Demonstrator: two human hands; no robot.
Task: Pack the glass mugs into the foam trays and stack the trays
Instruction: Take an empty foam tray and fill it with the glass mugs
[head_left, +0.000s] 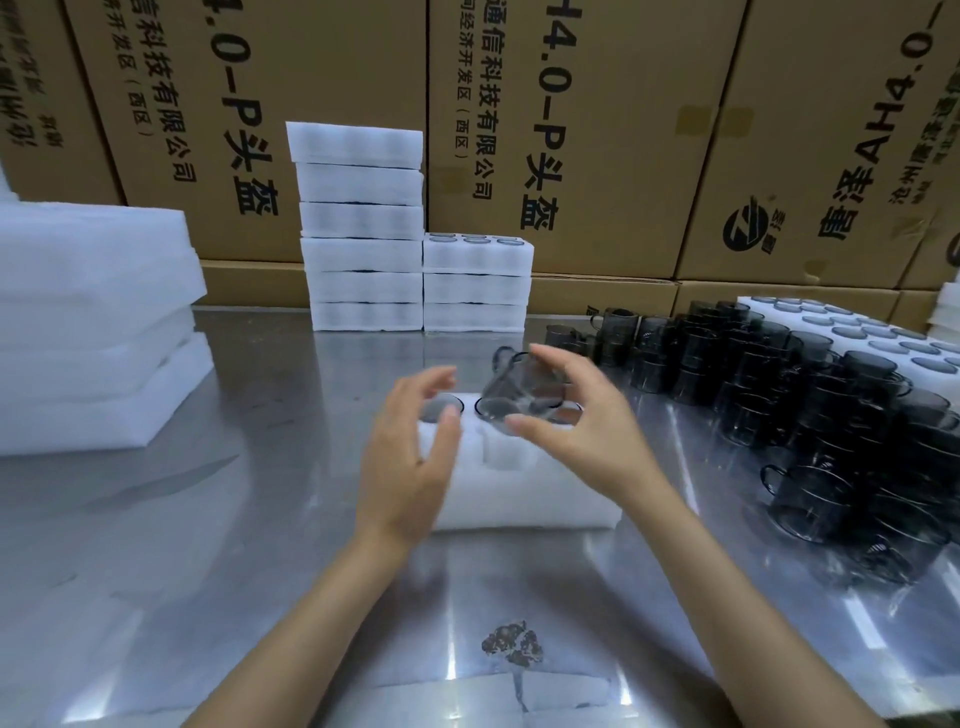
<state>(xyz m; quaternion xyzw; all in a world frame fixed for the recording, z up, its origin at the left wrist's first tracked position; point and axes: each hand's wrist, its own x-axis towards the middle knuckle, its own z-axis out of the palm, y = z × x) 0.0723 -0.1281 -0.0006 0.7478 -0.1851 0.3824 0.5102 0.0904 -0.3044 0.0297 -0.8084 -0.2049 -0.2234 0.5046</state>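
A white foam tray (524, 493) lies on the steel table in front of me, with round pockets along its far side. My right hand (576, 415) holds a smoky glass mug (511, 384) tilted above the tray's middle pockets, thumb below and fingers over it. My left hand (415, 441) hovers open beside it, over the tray's left end, where a mug rim (441, 405) shows in a pocket. Many dark glass mugs (810, 405) stand stacked at the right.
Two stacks of packed foam trays (363, 228) (475, 283) stand at the back against cardboard boxes (571, 130). Thick foam sheets (88, 322) are piled at the left. A large foam tray (883, 332) with many pockets lies behind the mugs at the right.
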